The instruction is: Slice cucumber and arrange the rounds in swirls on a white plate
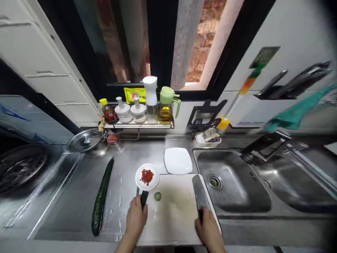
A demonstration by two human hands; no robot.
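Note:
My left hand (136, 215) is closed around a short dark green piece of cucumber (144, 199) at the left edge of the white cutting board (181, 225). Just right of it, a small round cucumber end (157, 196) lies on the board. A kitchen knife (200, 191) is in my right hand (209, 228), its broad blade pointing away from me along the board's right side. Beyond my left hand, a small white plate (138, 180) bears chopped red pieces (146, 176). A whole cucumber (103, 196) lies on the steel counter to the left.
Behind the board sits a white square plate (178, 161). To the right is a double steel sink (231, 182) with a black faucet (265, 147). A lidded pot (88, 142) stands back left, and a seasoning rack (137, 125) holds several bottles and jars.

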